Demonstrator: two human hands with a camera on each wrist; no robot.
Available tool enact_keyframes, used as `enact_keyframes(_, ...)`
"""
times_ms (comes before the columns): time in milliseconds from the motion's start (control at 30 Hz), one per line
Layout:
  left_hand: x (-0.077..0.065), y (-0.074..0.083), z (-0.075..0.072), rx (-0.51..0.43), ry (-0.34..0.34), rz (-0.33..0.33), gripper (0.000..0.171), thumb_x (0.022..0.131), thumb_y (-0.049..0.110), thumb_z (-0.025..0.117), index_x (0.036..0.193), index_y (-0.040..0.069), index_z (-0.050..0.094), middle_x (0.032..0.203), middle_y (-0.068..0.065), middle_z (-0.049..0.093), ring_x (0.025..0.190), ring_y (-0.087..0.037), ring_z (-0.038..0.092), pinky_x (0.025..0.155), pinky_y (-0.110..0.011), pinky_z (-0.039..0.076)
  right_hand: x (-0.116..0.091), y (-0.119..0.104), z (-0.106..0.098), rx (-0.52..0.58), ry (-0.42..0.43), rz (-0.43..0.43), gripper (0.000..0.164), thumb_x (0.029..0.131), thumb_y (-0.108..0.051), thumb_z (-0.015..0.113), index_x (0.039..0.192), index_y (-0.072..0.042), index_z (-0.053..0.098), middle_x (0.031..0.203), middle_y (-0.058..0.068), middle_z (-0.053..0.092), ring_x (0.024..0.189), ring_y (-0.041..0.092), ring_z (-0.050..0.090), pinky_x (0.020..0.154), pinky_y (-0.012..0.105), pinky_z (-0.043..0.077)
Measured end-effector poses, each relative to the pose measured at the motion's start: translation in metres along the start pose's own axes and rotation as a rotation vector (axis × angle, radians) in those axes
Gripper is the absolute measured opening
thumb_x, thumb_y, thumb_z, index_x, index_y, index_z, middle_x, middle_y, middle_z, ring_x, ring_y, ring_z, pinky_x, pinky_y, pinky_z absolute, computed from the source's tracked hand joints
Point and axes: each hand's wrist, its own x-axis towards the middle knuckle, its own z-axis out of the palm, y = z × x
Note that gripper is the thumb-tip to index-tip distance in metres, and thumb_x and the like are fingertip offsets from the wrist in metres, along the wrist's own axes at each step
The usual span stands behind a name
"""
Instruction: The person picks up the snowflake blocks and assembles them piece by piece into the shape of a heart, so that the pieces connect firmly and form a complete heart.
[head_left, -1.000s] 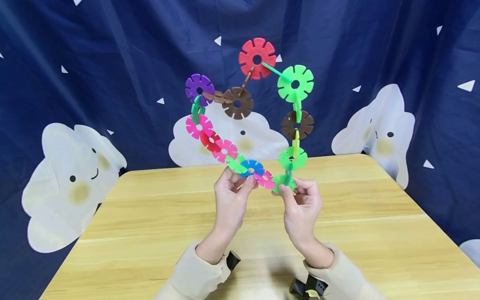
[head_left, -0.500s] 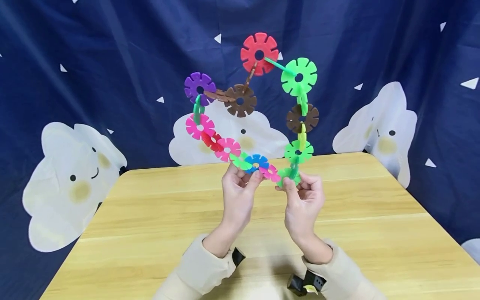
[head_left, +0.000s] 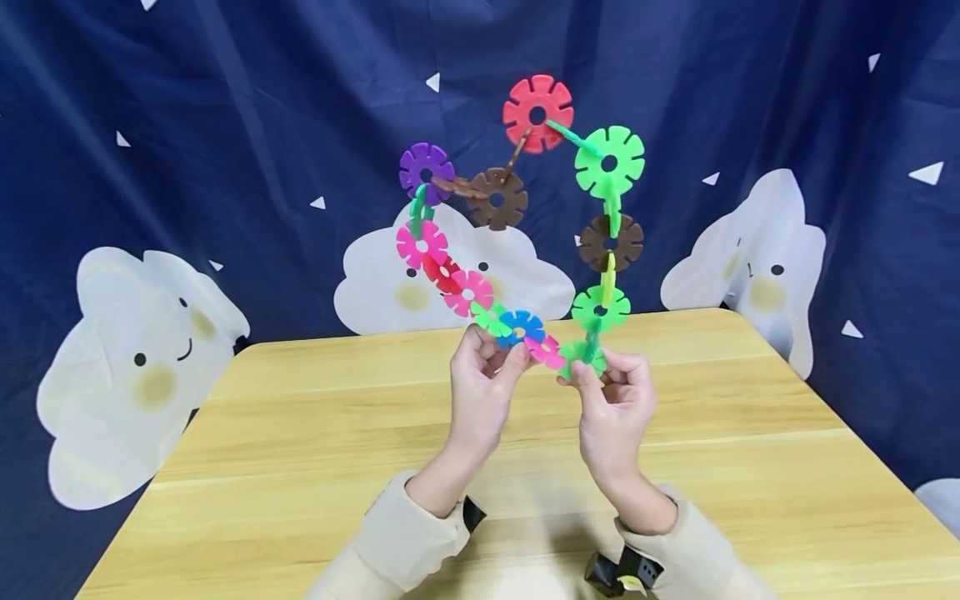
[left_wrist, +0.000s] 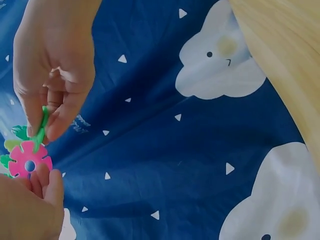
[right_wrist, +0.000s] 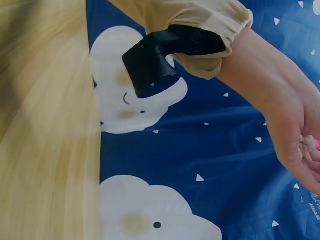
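A closed ring of slotted, flower-shaped plastic interlocking discs is held upright above the table. A red disc (head_left: 537,114) is at its top, a purple disc (head_left: 426,174) at upper left and a light green disc (head_left: 610,162) at upper right. My left hand (head_left: 478,396) pinches the lower part beside the blue disc (head_left: 521,328) and a pink disc (head_left: 546,352). With thumb and fingers, my right hand (head_left: 618,412) pinches the bottom green disc (head_left: 573,360). In the left wrist view a pink disc (left_wrist: 19,159) shows between both hands. The right wrist view mostly misses the ring.
A light wooden table (head_left: 360,433) lies under the hands. Behind it hangs a dark blue curtain (head_left: 285,150) with white clouds (head_left: 142,333) and small triangles. Black wrist devices (head_left: 639,568) stick out from the beige sleeves (head_left: 408,533).
The ring and both hands have shifted a little to the right in the head view. The ring's left side has swung inward slightly. Both hands keep their grip.
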Motion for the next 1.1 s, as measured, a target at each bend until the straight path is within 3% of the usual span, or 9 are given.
enact_keyframes(167,-0.008,-0.001,-0.001,-0.103,-0.021,-0.087,0.029,0.089,0.002,0.053,0.116,-0.006,0.043,0.105,-0.007,0.058,0.095,-0.013,0.061,0.083,-0.035,0.050,-0.003,-0.001,0.000,-0.028,-0.016,-0.026,0.019,0.081,0.001,0.065,0.094,-0.006,0.054,0.081,0.000,0.067,0.065,0.010,0.063,0.060,0.023,0.053)
enact_keyframes(267,-0.012,-0.001,-0.001,-0.171,-0.065,-0.121,0.039,0.089,0.014,0.056,0.121,-0.005,0.042,0.113,-0.009,0.056,0.103,-0.016,0.059,0.088,-0.036,0.047,-0.004,-0.002,0.001,-0.019,-0.024,-0.029,0.019,0.081,0.001,0.065,0.095,-0.005,0.054,0.081,-0.001,0.067,0.065,0.010,0.064,0.060,0.023,0.053)
enact_keyframes(400,-0.014,0.000,0.000,-0.213,-0.115,-0.107,0.061,0.083,0.033,0.066,0.123,-0.008,0.043,0.120,-0.017,0.056,0.109,-0.020,0.057,0.094,-0.035,0.043,-0.006,-0.003,0.003,0.009,-0.032,-0.028,0.021,0.080,0.002,0.066,0.095,-0.006,0.053,0.082,0.000,0.066,0.068,0.010,0.064,0.059,0.024,0.053)
enact_keyframes(533,-0.013,0.001,0.000,-0.233,-0.121,-0.081,0.072,0.074,0.037,0.071,0.122,-0.010,0.044,0.116,-0.010,0.061,0.106,-0.018,0.060,0.093,-0.033,0.043,-0.008,-0.005,0.004,0.035,-0.039,-0.023,0.022,0.079,0.001,0.067,0.095,-0.007,0.053,0.083,0.001,0.067,0.069,0.011,0.064,0.058,0.025,0.054)
enact_keyframes(667,-0.013,0.003,0.002,-0.240,-0.112,-0.047,0.065,0.072,0.033,0.072,0.119,-0.007,0.050,0.109,0.000,0.066,0.104,-0.017,0.061,0.089,-0.032,0.046,-0.008,-0.005,0.005,0.058,-0.050,-0.039,0.022,0.079,-0.004,0.069,0.095,-0.006,0.053,0.084,0.002,0.067,0.069,0.011,0.064,0.059,0.025,0.054)
enact_keyframes(867,-0.017,0.001,0.009,-0.268,-0.074,0.042,0.042,0.075,0.031,0.069,0.111,0.014,0.057,0.108,0.004,0.066,0.105,-0.017,0.061,0.088,-0.032,0.046,-0.010,-0.002,0.011,0.127,0.000,-0.081,0.023,0.078,-0.003,0.069,0.094,-0.002,0.052,0.083,0.005,0.067,0.069,0.013,0.065,0.059,0.026,0.054)
enact_keyframes(1100,-0.015,-0.001,0.014,-0.358,-0.025,0.064,0.041,0.075,0.030,0.069,0.111,0.015,0.056,0.106,0.004,0.067,0.103,-0.015,0.061,0.084,-0.028,0.050,-0.010,-0.001,0.017,0.099,0.028,-0.084,0.024,0.078,-0.008,0.070,0.093,-0.004,0.051,0.082,0.004,0.066,0.066,0.011,0.063,0.059,0.024,0.053)
